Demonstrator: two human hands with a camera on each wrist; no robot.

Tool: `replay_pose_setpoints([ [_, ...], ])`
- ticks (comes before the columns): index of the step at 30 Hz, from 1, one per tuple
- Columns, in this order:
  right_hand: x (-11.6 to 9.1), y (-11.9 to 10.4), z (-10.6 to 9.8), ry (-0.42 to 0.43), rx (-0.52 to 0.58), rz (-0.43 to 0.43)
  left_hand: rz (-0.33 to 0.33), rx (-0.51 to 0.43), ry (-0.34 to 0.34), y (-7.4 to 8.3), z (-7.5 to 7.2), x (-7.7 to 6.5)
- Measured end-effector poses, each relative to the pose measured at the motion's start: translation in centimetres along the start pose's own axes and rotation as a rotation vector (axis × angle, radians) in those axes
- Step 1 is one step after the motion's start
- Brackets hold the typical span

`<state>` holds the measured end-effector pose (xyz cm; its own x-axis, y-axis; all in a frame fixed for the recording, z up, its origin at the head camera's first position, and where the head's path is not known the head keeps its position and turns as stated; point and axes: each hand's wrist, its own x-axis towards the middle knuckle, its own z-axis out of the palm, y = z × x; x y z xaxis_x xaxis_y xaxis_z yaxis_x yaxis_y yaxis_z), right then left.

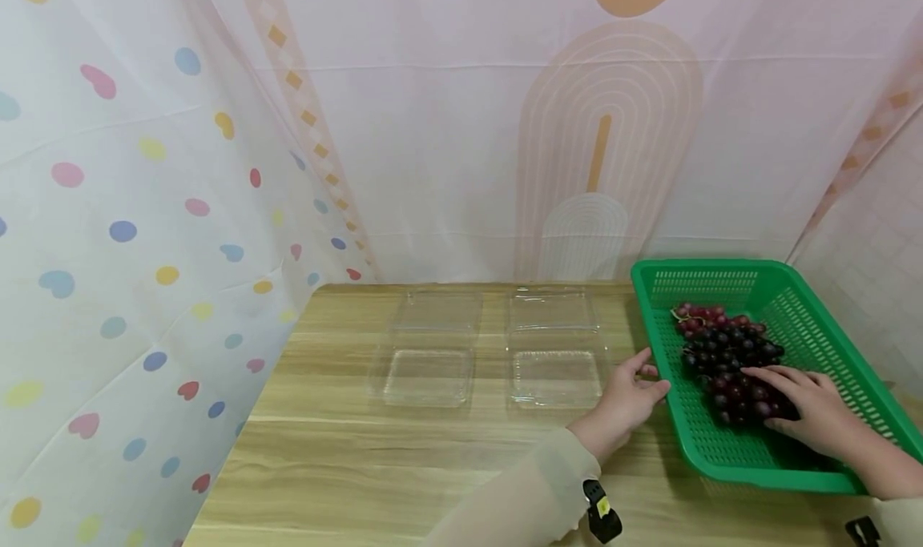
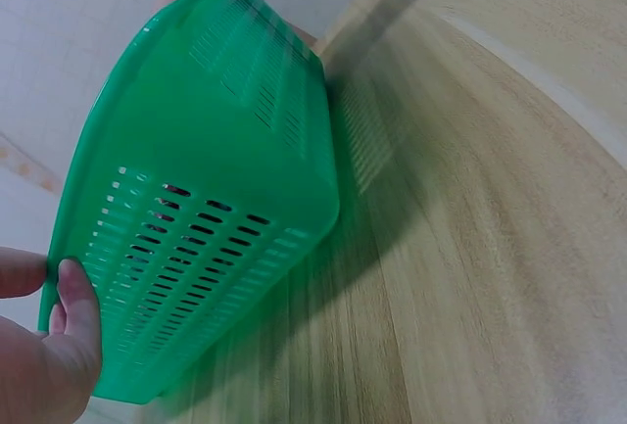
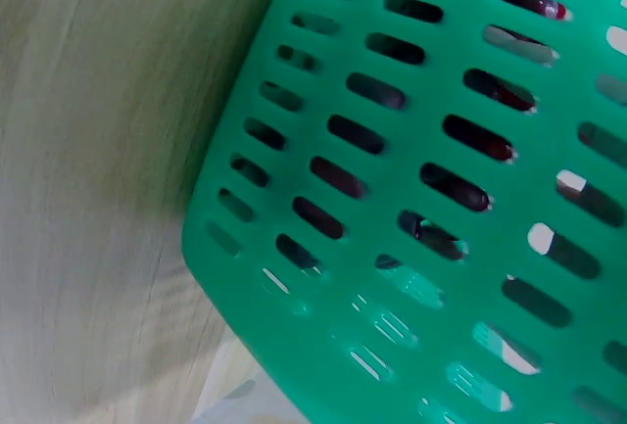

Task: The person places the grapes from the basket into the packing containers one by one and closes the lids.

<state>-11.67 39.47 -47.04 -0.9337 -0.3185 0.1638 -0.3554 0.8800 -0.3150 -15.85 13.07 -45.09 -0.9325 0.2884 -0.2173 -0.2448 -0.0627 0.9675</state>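
On the right in the head view is a green plastic basket point(image 1: 721, 473) with slotted walls. Inside lie bunches of grapes: red ones point(image 1: 710, 316) at the far end, black ones point(image 1: 728, 347) in the middle and dark red ones point(image 1: 739, 399) nearest me. My left hand point(image 1: 623, 403) pinches the basket's left rim; in the left wrist view its thumb point(image 2: 78, 306) presses the outer wall. My right hand point(image 1: 818, 411) rests over the dark red bunch, thumb and fingers spread apart. In the right wrist view the basket wall point(image 3: 323, 336) hides that hand.
Two clear plastic clamshell boxes stand with lids raised on the wooden table point(image 1: 324, 451), left of the basket: one box point(image 1: 429, 379) further left, the other box point(image 1: 555, 379) near my left hand. A patterned curtain point(image 1: 433, 146) hangs behind the table.
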Motion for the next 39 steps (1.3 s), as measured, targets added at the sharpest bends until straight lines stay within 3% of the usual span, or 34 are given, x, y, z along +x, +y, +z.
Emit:
replay_pose_setpoints([
  [7,0.25,-0.24,-0.07,-0.064,0.004,0.072,-0.008,-0.012,0.001,0.04,0.0,-0.09],
  [13,0.45,-0.31,0.06,-0.046,-0.028,0.115,-0.013,-0.015,0.003,0.02,-0.08,-0.16],
  [25,0.72,-0.5,-0.14,-0.123,0.044,0.091,0.0,-0.013,-0.003,0.0,-0.11,-0.12],
  [30,0.96,-0.5,-0.29,-0.093,0.09,0.101,0.0,-0.013,-0.007,0.01,-0.12,-0.09],
  [36,0.81,-0.42,-0.41,0.004,0.123,0.063,-0.005,-0.014,-0.01,0.0,-0.13,-0.08],
  [39,0.67,-0.55,-0.68,0.015,0.146,0.099,-0.008,-0.017,-0.012,0.04,-0.08,-0.09],
])
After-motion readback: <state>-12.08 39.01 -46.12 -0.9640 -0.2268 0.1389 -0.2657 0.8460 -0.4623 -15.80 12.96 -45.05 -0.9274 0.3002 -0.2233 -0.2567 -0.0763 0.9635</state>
